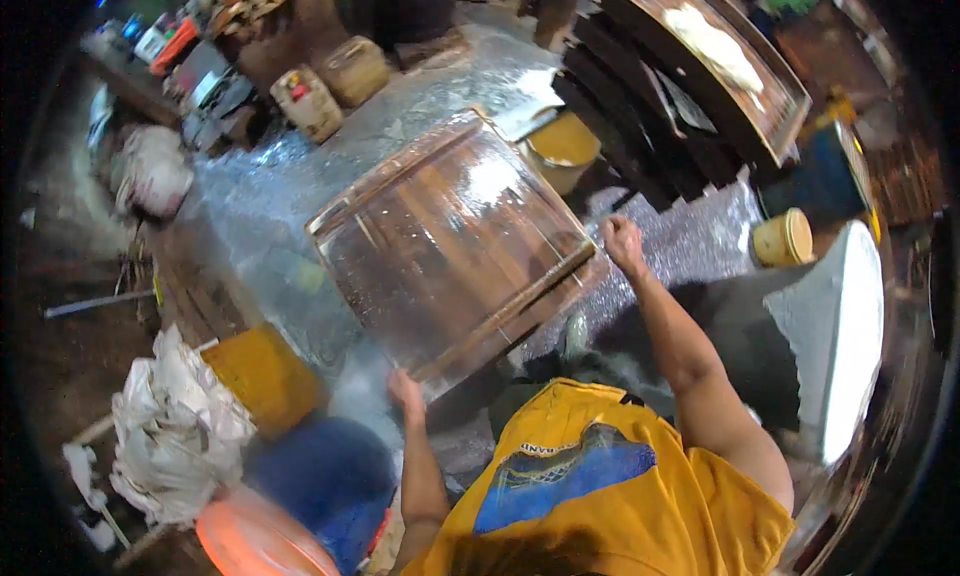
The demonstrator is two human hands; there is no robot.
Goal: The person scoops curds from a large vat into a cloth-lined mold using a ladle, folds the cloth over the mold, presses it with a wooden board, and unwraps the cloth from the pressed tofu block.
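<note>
A wet wooden tray [440, 236] with raised edge strips and a shiny, slatted surface is held out in front of my body, tilted across the view. My left hand [405, 388] is closed on its near left corner, with the fingers partly hidden by the wood. At the near right corner, my right hand [622, 244] is curled closed around the edge; its fingertips are hard to see. Light glares off the tray's far right part. Beneath it lies a wet grey floor [240, 216].
At upper right, a wooden tray [770, 86] holding a whitish mass rests on stacked dark trays. A yellowish bucket [565, 146] and a small tub [783, 238] stand to the right. A blue barrel [320, 476], orange basin [260, 536] and white sacks [175, 431] crowd the lower left.
</note>
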